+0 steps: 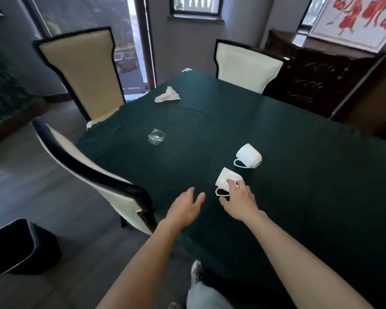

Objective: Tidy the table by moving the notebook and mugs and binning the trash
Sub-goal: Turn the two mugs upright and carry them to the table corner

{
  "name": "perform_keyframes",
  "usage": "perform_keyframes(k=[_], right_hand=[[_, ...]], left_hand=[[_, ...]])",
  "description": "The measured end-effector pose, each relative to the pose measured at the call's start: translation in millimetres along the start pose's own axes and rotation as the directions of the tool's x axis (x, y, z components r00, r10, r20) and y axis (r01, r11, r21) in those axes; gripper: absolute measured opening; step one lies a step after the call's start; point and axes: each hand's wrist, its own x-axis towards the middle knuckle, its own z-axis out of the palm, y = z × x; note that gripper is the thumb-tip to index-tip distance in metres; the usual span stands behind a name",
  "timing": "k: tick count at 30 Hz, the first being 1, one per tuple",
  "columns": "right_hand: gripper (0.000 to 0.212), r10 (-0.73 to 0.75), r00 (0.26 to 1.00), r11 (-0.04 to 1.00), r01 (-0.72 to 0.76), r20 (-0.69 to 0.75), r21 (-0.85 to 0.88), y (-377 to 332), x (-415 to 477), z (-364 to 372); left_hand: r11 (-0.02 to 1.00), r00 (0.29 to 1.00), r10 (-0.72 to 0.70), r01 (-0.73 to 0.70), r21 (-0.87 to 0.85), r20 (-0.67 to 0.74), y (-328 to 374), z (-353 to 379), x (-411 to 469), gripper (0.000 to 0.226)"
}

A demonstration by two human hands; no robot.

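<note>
Two white mugs lie on their sides on the dark green tablecloth [299, 186]. The nearer mug [225, 178] has my right hand [237, 200] laid over it, fingers curled around its body and handle. The farther mug [248, 156] lies untouched just beyond. My left hand [185, 206] hovers open above the cloth, left of the nearer mug, holding nothing. A crumpled white tissue [167, 95] lies toward the far left of the table. A crushed clear plastic cup [156, 136] sits mid-left. No notebook is in view.
A black bin [20, 246] stands on the floor at lower left. Cream chairs with dark trim stand at the near left [94, 172], far left [87, 70] and far side [245, 65]. A dark wooden sideboard [310, 74] stands at the right.
</note>
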Motion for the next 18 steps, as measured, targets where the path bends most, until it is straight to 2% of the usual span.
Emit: perform_keyframes(k=[4,7,12,16,18], right_hand=[[0.074,0.009,1.000,1.000,-0.009,-0.023,-0.018,10.6,41.1,-0.8],[0.090,0.018,0.999,1.000,-0.018,-0.029,-0.007,14.9,76.9,2.6],[0.117,0.068,0.996,0.996,-0.064,0.053,-0.065,14.9,125.9,17.2],[0.108,0.063,0.996,0.989,-0.054,0.064,-0.140,16.4,146.4,27.3],[0.099,0.040,0.998,0.988,-0.032,0.051,-0.150,17.3,150.0,27.6]], left_hand=[[0.989,0.995,-0.074,0.082,-0.126,0.069,18.5,4.6,37.0,0.073],[0.967,0.989,-0.126,0.141,-0.213,0.081,28.3,7.0,67.0,0.066],[0.904,0.960,-0.243,0.275,-0.328,0.137,34.0,14.6,105.9,0.066],[0.838,0.926,-0.314,0.375,-0.397,0.210,36.6,16.6,125.2,0.066],[0.826,0.919,-0.324,0.391,-0.406,0.227,38.4,13.6,133.7,0.057]])
